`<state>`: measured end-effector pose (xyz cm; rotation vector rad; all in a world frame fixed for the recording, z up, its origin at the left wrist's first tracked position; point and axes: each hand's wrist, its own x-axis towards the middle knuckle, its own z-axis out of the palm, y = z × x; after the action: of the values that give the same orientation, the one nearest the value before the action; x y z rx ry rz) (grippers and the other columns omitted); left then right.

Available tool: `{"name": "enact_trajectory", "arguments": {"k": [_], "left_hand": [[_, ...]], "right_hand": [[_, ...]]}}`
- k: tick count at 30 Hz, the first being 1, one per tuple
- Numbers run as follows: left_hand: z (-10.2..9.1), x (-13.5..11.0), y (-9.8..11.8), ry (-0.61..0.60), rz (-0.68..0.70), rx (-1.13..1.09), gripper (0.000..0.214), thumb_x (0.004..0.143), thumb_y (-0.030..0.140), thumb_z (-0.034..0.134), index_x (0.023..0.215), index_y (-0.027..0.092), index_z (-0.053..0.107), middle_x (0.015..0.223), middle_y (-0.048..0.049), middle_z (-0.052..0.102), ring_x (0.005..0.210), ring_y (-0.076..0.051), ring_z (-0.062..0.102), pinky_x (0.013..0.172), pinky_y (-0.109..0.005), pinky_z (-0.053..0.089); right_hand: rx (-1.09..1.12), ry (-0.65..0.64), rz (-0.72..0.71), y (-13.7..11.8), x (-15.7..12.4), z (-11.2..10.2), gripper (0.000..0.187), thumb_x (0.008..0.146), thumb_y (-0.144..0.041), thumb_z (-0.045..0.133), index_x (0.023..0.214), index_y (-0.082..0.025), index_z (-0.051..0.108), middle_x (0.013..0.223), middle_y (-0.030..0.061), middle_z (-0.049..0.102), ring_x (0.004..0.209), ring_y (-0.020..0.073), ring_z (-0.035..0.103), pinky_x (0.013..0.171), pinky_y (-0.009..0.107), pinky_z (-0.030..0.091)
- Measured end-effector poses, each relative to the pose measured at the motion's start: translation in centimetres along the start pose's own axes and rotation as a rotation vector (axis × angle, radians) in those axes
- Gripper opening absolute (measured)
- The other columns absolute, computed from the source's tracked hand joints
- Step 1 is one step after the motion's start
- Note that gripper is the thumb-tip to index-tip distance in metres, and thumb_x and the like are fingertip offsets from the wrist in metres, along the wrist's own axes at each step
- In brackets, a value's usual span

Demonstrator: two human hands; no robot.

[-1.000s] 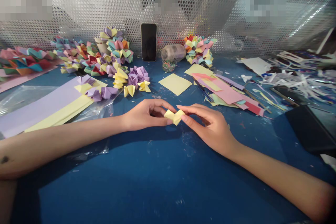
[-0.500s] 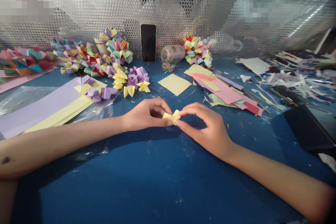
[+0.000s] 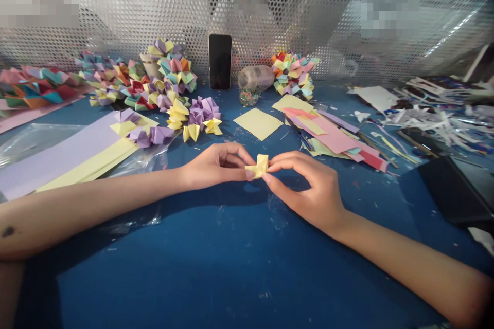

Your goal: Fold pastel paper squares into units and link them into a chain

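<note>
A small folded yellow origami piece (image 3: 262, 164) is held between both hands, above the middle of the blue table. My left hand (image 3: 222, 164) pinches its left end between thumb and fingers. On the other side, the thumb and index fingertip of my right hand (image 3: 309, 180) close on its right edge. One flap of the piece stands upright. Beyond the hands lies a flat square of yellow paper (image 3: 258, 124). Several folded yellow pieces (image 3: 191, 132) and purple pieces (image 3: 204, 112) rest to the left of that square.
Purple and yellow paper strips (image 3: 69, 151) lie on plastic at left. Colourful origami clusters (image 3: 135, 82) stand behind them. A phone (image 3: 220, 61) leans on the perforated metal panel, near a clear jar (image 3: 257, 78). Pink paper scraps (image 3: 328, 133) and a black object (image 3: 455, 190) sit at right.
The folded yellow piece has turned in my fingers, and a flap now stands up on it. Both hands keep nearly the same place and grip.
</note>
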<state>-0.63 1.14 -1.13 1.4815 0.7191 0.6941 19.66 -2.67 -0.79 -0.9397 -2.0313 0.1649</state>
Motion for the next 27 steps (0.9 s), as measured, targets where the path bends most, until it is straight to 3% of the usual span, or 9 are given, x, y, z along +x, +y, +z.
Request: {"name": "enact_trajectory", "arguments": {"k": [5, 9, 12, 17, 21, 27], "left_hand": [[-0.16, -0.18, -0.13, -0.023, 0.017, 0.004, 0.018, 0.073, 0.016, 0.069, 0.085, 0.011, 0.057, 0.081, -0.0052, 0.071, 0.075, -0.012, 0.067, 0.071, -0.022, 0.051], [-0.06, -0.23, 0.09, -0.039, 0.007, -0.018, 0.025, 0.071, 0.013, 0.070, 0.090, 0.012, 0.054, 0.079, -0.0027, 0.070, 0.071, -0.010, 0.066, 0.067, -0.020, 0.050], [0.02, -0.15, 0.26, -0.061, 0.004, 0.023, 0.029, 0.071, 0.015, 0.070, 0.097, 0.012, 0.056, 0.075, -0.0019, 0.069, 0.068, -0.010, 0.065, 0.067, -0.020, 0.050], [-0.05, -0.08, 0.29, -0.097, -0.002, 0.059, 0.019, 0.075, 0.020, 0.068, 0.090, 0.010, 0.062, 0.079, -0.0051, 0.069, 0.072, -0.011, 0.065, 0.070, -0.022, 0.050], [-0.09, -0.11, 0.25, -0.080, -0.007, 0.038, 0.011, 0.076, 0.017, 0.066, 0.079, 0.010, 0.059, 0.076, -0.0035, 0.068, 0.071, -0.009, 0.064, 0.068, -0.019, 0.048], [-0.12, -0.08, 0.21, -0.080, -0.003, 0.021, 0.012, 0.077, 0.018, 0.065, 0.084, 0.010, 0.059, 0.079, -0.0037, 0.069, 0.073, -0.009, 0.064, 0.069, -0.019, 0.047]], "right_hand": [[-0.026, 0.033, -0.045, 0.05, -0.17, -0.08, 0.008, 0.076, -0.018, 0.063, 0.081, -0.024, 0.064, 0.083, 0.0020, 0.069, 0.080, 0.0183, 0.065, 0.076, 0.035, 0.052], [0.005, -0.004, -0.017, 0.04, -0.11, -0.12, 0.010, 0.078, -0.017, 0.062, 0.085, -0.024, 0.064, 0.085, 0.0023, 0.069, 0.080, 0.0173, 0.065, 0.074, 0.033, 0.054], [0.017, -0.018, -0.072, 0.11, -0.19, -0.03, 0.011, 0.079, -0.018, 0.061, 0.086, -0.025, 0.065, 0.083, 0.0009, 0.071, 0.079, 0.0174, 0.066, 0.078, 0.035, 0.055], [0.030, -0.013, -0.147, 0.15, -0.44, 0.13, 0.015, 0.080, -0.017, 0.061, 0.089, -0.027, 0.067, 0.084, -0.0015, 0.072, 0.079, 0.0176, 0.068, 0.086, 0.039, 0.055], [0.065, -0.018, -0.098, 0.05, -0.33, -0.07, 0.015, 0.078, -0.018, 0.063, 0.090, -0.026, 0.067, 0.088, 0.0001, 0.072, 0.084, 0.0183, 0.068, 0.083, 0.037, 0.056], [0.148, -0.041, 0.028, 0.21, -0.26, -0.20, 0.016, 0.079, -0.016, 0.063, 0.091, -0.025, 0.068, 0.090, 0.0008, 0.071, 0.084, 0.0163, 0.066, 0.077, 0.031, 0.055]]}}
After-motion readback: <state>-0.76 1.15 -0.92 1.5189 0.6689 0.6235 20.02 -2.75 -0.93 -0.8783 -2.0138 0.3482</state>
